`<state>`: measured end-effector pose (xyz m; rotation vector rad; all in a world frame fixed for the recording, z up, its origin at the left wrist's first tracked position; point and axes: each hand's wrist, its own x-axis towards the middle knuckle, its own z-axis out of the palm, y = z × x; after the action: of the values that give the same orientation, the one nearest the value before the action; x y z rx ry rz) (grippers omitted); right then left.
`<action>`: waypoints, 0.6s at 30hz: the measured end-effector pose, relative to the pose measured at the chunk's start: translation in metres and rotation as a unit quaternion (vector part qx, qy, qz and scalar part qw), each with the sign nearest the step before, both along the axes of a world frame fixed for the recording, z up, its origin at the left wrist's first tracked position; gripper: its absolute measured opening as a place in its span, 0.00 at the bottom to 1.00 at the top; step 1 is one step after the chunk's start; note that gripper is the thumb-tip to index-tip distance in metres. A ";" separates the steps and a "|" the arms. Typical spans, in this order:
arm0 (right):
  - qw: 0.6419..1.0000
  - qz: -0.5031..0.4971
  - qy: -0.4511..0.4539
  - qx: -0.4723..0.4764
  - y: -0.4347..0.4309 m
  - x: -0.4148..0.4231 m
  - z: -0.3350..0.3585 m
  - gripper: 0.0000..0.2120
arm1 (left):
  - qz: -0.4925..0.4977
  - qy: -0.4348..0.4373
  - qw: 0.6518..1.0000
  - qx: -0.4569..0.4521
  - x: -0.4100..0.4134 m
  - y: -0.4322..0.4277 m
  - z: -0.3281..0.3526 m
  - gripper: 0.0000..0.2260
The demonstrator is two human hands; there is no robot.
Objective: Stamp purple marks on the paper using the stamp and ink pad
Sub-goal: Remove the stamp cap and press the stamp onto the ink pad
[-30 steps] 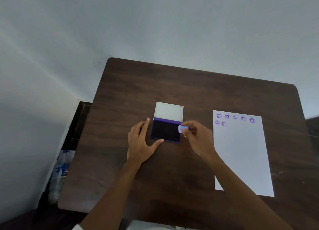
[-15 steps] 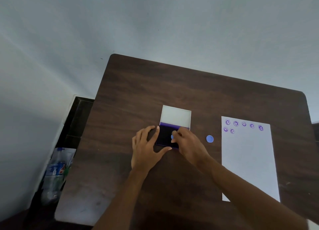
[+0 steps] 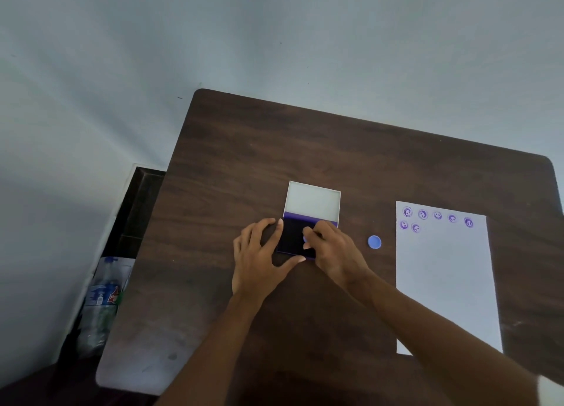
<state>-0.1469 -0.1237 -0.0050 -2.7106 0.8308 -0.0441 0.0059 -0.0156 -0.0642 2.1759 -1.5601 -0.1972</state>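
Note:
An open ink pad (image 3: 293,238) with a dark purple pad and a raised white lid (image 3: 312,201) lies mid-table. My right hand (image 3: 332,250) pinches a small blue stamp (image 3: 305,238) and presses it down on the dark pad. My left hand (image 3: 259,256) rests flat against the pad's left edge, fingers spread, holding it steady. A white paper (image 3: 445,277) lies to the right with several purple round marks (image 3: 422,214) along its top edge.
A round blue cap (image 3: 374,242) lies on the dark wooden table (image 3: 274,149) between the ink pad and the paper. Left of the table, on the floor, stand plastic bottles (image 3: 102,302). Grey walls lie behind.
My right hand has carried the stamp from the pad's right edge onto the dark pad. The blue cap, earlier hidden, now shows beside the paper. My left hand has closed in on the pad's edge.

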 end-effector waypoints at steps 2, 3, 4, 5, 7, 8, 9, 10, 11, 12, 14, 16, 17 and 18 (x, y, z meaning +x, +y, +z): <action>0.999 -0.037 0.000 0.012 0.005 0.004 0.003 0.21 | -0.001 0.002 1.000 0.003 0.001 -0.001 0.002 0.35; 0.998 -0.055 0.003 0.021 0.006 0.006 0.004 0.22 | -0.003 0.004 1.000 0.003 0.001 -0.001 0.002 0.35; 0.997 -0.072 0.007 0.029 0.005 0.007 0.004 0.21 | -0.003 0.005 1.000 0.001 0.001 -0.001 0.003 0.35; 0.995 -0.086 0.012 0.039 0.004 0.007 0.005 0.21 | -0.003 0.006 1.000 -0.001 0.001 -0.001 0.003 0.35; 0.993 -0.102 0.014 0.052 0.003 0.009 0.005 0.19 | -0.002 0.005 1.000 -0.004 0.001 -0.001 0.003 0.35; 0.993 -0.106 0.011 0.053 0.002 0.010 0.005 0.19 | -0.001 0.005 1.000 -0.006 0.001 -0.001 0.004 0.35; 0.992 -0.110 0.008 0.054 0.002 0.010 0.005 0.19 | 0.000 0.005 1.000 -0.007 0.001 -0.001 0.003 0.35; 0.992 -0.112 0.003 0.055 0.001 0.010 0.006 0.19 | 0.001 0.005 1.000 -0.008 0.001 -0.001 0.003 0.35; 0.992 -0.111 -0.002 0.057 0.000 0.009 0.006 0.20 | 0.000 0.006 1.000 -0.008 0.001 -0.001 0.003 0.35; 0.992 -0.108 -0.005 0.058 -0.001 0.009 0.006 0.20 | 0.000 0.007 1.000 -0.007 0.001 -0.001 0.003 0.35; 0.995 -0.084 -0.010 0.048 -0.003 0.005 0.005 0.19 | 0.000 0.008 1.000 -0.003 0.001 0.000 0.003 0.35; 0.997 -0.063 -0.023 0.032 -0.003 0.000 0.003 0.19 | 0.000 0.005 1.000 0.002 0.001 0.000 0.003 0.35; 0.998 -0.056 -0.026 0.028 -0.003 -0.001 0.001 0.19 | 0.000 0.004 1.000 0.004 0.001 0.000 0.003 0.35; 0.998 -0.050 -0.028 0.024 -0.003 -0.002 -0.001 0.20 | 0.001 0.003 1.000 0.005 0.001 0.000 0.003 0.35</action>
<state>-0.1490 -0.1265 -0.0063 -2.6090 0.9389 -0.1195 0.0071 -0.0159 -0.0614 2.1820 -1.5568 -0.2103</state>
